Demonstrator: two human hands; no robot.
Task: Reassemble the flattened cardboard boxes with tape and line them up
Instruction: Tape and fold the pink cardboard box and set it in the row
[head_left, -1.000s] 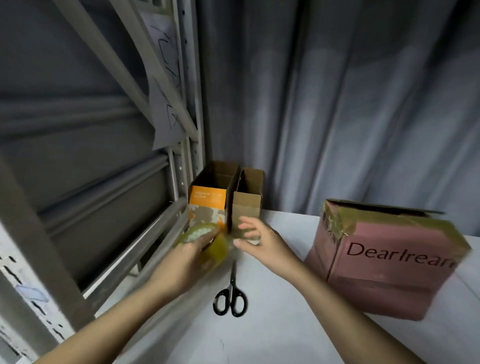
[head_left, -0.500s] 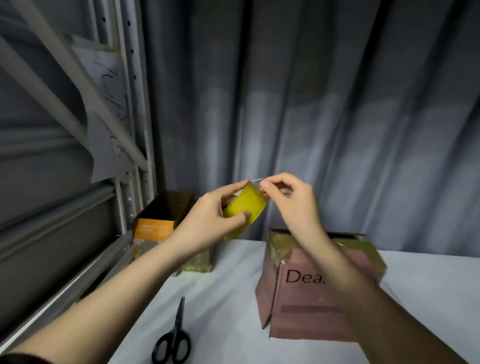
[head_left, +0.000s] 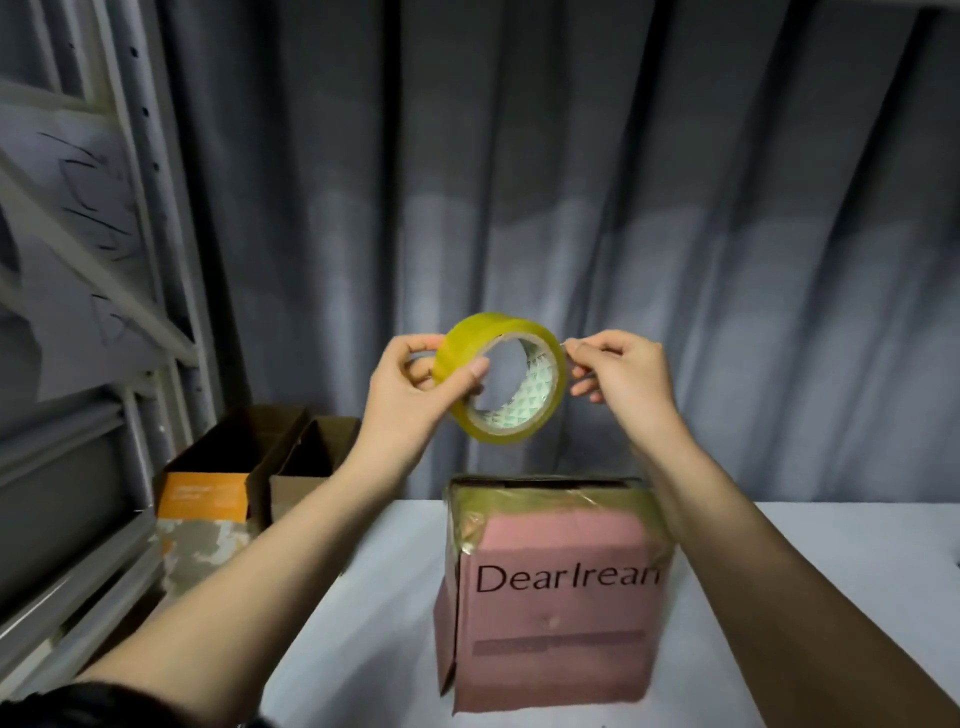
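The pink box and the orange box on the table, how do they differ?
The pink box stands in the middle of the table, near the person; the orange box sits back at the left by the metal rack. The pink box has tape along its top edge and black lettering on its front; the orange box's top is open and untaped. Both are cardboard, standing upright.

Rear wall covered full width by a grey pleated curtain (head_left: 623, 208), dimly lit. Pale metal shelving frame (head_left: 150, 218) at left, perforated uprights, a sheet of paper (head_left: 67, 249) with dark scribbles hanging from it. White worktop (head_left: 831, 551) below.
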